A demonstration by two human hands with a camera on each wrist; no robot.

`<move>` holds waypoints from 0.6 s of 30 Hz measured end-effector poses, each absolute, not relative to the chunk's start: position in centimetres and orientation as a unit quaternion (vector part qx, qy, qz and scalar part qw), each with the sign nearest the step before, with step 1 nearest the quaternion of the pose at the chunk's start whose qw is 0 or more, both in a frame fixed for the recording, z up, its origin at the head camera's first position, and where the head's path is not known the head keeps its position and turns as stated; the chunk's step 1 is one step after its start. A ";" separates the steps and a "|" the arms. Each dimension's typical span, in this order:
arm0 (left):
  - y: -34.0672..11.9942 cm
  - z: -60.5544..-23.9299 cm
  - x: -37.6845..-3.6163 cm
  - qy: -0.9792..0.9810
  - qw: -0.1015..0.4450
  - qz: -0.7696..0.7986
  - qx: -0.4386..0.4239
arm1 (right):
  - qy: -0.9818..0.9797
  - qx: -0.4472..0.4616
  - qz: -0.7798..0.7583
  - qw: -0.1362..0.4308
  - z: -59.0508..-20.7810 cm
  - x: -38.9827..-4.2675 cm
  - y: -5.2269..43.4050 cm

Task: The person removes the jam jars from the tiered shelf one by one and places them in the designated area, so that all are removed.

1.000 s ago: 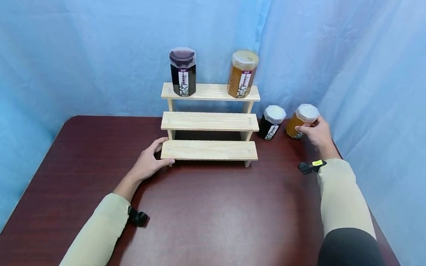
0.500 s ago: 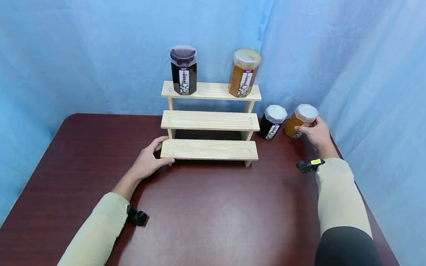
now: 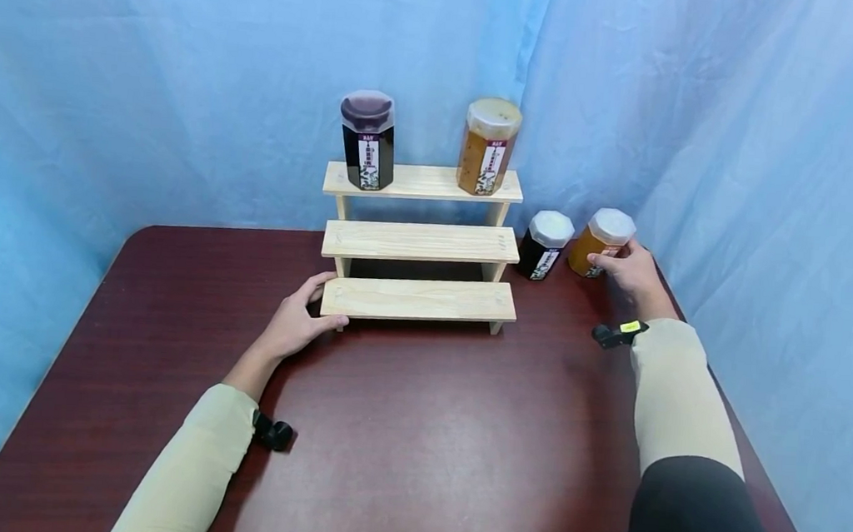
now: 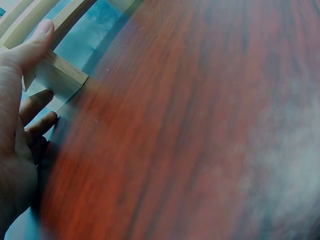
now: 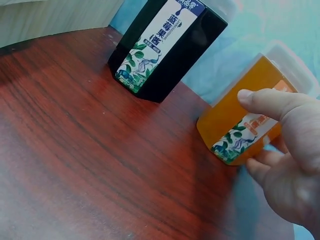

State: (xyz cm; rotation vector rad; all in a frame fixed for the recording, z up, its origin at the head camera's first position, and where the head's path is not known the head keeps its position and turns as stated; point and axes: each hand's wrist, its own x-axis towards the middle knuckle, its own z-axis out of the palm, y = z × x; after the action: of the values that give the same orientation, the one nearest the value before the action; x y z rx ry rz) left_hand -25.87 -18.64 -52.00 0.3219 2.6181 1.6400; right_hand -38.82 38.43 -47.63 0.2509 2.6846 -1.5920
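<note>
A three-step wooden shelf stands at the back of the dark red table. My left hand grips the left end of its lowest step, thumb on top. My right hand holds a small orange jar with a white lid, thumb and fingers around its side. A small dark jar stands just left of it on the table. On the top step stand a tall dark jar and a tall orange jar.
Blue cloth hangs close behind the shelf and along the right side. The table's right edge runs just beyond the orange jar. Bare tabletop lies in front of the shelf between my arms.
My right hand has drawn slightly left and nearer on the small orange jar. The left hand stays on the lowest step.
</note>
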 end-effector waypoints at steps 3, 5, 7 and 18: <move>-18.6 -52.1 -25.9 0.841 0.019 0.530 0.105 | 0.856 0.087 -0.510 0.010 -48.0 -38.4 38.3; -18.6 -52.2 -25.9 0.840 0.018 0.531 0.108 | 0.851 0.084 -0.518 0.011 -48.1 -38.0 38.2; -18.6 -52.2 -25.9 0.840 0.016 0.532 0.109 | 0.845 0.078 -0.529 0.004 -48.0 -37.6 38.1; -18.6 -52.0 -25.7 0.842 0.019 0.528 0.112 | 0.875 0.075 -0.472 -0.070 -42.8 -36.0 38.3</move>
State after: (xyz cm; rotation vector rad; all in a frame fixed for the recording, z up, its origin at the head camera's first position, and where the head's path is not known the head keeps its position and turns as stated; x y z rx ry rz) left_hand -25.74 -18.57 -52.00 0.3477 2.6124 1.6389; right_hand -35.97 38.28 -42.78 0.2466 2.8796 -1.5534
